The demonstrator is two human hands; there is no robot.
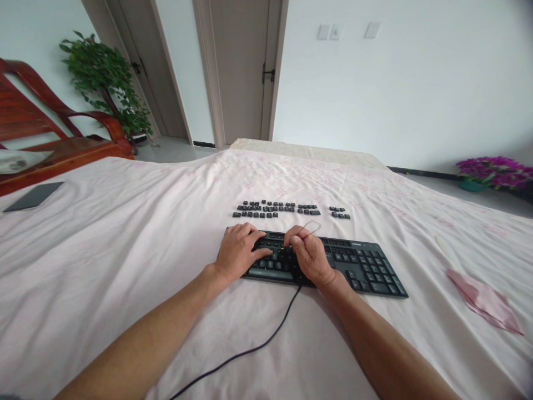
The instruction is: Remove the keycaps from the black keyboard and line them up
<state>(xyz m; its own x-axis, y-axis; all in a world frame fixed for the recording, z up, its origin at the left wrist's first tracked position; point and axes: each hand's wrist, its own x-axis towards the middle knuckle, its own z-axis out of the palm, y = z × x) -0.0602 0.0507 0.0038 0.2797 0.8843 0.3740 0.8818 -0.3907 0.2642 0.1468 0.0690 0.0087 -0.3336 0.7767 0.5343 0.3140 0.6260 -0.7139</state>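
Midway across the pale pink floral cloth point(125, 311), a long black plastic keyboard point(353, 271) lies partly stripped of its caps.

Keys fill its right end, while its top row looks bare; the left hand point(236, 250) rests palm down over the left end, thumb and index finger spread apart on the keys, and the right hand point(310, 256) pinches a thin bent-wire loop point(313, 225) between thumb and forefinger, hiding the keys beneath; small loose black keycaps point(268, 215) stand in rows toward the cloth's far edge, a thin black cable point(250, 351) trails to the near edge, a flat dark rectangular slab point(34, 196) lies by the left edge, and a crumpled pink fabric piece point(485, 300) lies toward the right.
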